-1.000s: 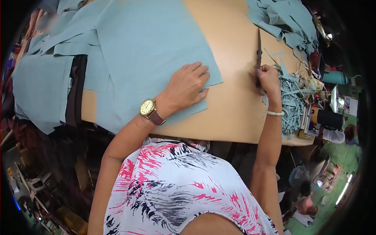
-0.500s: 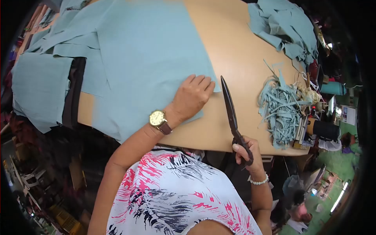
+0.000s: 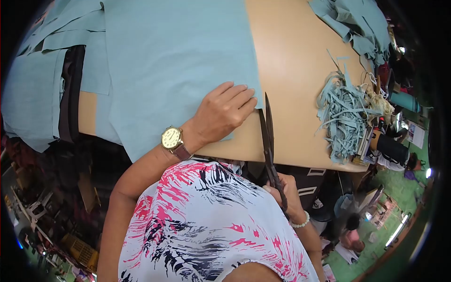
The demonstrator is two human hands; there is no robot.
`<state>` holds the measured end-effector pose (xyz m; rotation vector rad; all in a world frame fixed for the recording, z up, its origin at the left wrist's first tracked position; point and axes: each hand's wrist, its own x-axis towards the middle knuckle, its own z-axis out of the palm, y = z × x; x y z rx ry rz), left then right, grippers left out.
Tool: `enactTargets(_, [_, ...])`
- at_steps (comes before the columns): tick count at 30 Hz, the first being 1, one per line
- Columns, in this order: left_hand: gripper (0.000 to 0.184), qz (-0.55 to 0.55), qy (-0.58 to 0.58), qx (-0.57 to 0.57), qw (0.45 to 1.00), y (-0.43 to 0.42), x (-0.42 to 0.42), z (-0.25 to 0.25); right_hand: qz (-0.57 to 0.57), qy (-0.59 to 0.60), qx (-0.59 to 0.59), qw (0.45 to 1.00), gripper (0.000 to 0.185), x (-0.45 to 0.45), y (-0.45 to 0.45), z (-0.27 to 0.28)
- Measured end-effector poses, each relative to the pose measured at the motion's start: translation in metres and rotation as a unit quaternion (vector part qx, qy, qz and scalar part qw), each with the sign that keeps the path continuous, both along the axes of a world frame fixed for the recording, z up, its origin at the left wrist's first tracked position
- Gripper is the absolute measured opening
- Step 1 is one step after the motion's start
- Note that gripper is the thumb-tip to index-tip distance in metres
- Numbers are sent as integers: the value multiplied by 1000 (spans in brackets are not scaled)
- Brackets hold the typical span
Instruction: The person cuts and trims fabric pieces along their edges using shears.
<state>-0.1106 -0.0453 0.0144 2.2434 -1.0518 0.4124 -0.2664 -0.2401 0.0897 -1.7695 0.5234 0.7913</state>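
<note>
A large light-blue cloth (image 3: 178, 51) lies over the wooden table. My left hand (image 3: 223, 112), with a watch at the wrist, rests on the cloth near its right corner, palm down, fingers slightly bent and apart. My right hand (image 3: 286, 195) is at the table's front edge, its fingers wrapped round the handles of dark metal scissors (image 3: 269, 150). The scissors point away from me with their blades parted. One blade tip is close to the cloth's corner, just beyond my left fingertips; the other stands to the right of the cloth's edge.
Thin blue cloth strips (image 3: 345, 117) are heaped at the table's right side. Larger blue pieces (image 3: 361, 28) lie at the far right. More cloth (image 3: 30, 94) and a dark bar (image 3: 73, 94) are on the left. A person (image 3: 351, 235) is at the lower right.
My right hand has come from beside the strips to the table's front edge with the scissors, whose blades have now parted. My left hand has shifted slightly on the cloth. The view has moved.
</note>
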Motion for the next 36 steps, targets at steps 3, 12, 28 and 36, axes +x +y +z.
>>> enactTargets(3, [20, -4, -11, 10, 1000, 0, 0, 1, -7, -11, -5, 1000, 33, 6, 9, -3])
enactTargets(12, [18, -4, -14, 10, 1000, 0, -1, 2, -18, -21, 27, 999, 34, 21, 20, -3])
enactTargets(28, [20, -4, -32, 10, 999, 0, -1, -2, -44, -6, 4, 999, 31, 7, 18, -9])
enactTargets(36, [22, 13, -25, -1, 1000, 1, -2, -2, -46, -27, 56, 997, 27, 5, 15, -12])
